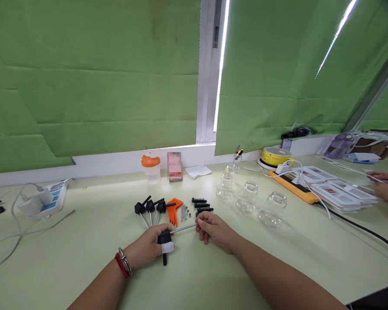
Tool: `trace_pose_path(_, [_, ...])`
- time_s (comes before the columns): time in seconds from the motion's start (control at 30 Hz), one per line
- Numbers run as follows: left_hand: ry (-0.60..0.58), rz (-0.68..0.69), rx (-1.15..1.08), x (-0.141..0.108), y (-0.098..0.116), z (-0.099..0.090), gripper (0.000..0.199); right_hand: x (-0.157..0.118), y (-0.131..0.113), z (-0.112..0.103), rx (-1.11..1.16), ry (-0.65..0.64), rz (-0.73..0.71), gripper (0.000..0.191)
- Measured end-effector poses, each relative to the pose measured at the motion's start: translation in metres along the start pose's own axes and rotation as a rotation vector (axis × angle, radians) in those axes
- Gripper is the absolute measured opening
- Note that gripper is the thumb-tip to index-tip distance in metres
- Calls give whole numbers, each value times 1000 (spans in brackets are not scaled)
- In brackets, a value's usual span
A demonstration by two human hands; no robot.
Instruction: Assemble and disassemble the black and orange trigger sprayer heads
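Note:
My left hand point(151, 246), with a white wrap on the thumb, is closed round a black cap-like part point(164, 241) with a black handle pointing down. A thin metal rod point(184, 228) runs from this part to the right. Its far end is pinched in the fingertips of my right hand point(211, 229). Just beyond my left hand lie three similar black parts point(150, 206) with metal rods. Orange pieces point(173, 211), metal screws point(184, 212), small brass-coloured bits point(189, 211) and black ridged pieces point(202, 206) lie beyond the rod.
Several glass jars point(273, 210) stand right of centre. An orange-lidded cup point(151, 168) and a pink box point(174, 166) are at the back. White packs point(334, 193) and an orange power strip point(294, 187) lie right, near another person's hand. White cables point(17, 230) cross the left.

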State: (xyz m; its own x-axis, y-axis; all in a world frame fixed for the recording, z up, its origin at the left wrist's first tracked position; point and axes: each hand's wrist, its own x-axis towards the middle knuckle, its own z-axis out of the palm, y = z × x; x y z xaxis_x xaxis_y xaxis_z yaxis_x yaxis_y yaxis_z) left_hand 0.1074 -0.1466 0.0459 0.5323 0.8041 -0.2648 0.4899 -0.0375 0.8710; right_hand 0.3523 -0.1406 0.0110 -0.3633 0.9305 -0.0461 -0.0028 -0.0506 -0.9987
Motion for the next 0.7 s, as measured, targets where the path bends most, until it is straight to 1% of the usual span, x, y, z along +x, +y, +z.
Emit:
trace_pose_path(0.1, [-1,1,-8,0,1,0,36,0,3,-1,-8,-10,-1,28])
trace_pose_path(0.23, [8,36,6,-1,5,0,33,3,6,-3,-25,-12,4,23])
trace_pose_path(0.43, [2,27,4,-1,4,1,35,2,4,-1,-25,-10,17,19])
trace_pose_path(0.7, [42,35,62,-4,10,1,34,0,-1,1,-33,-25,34,20])
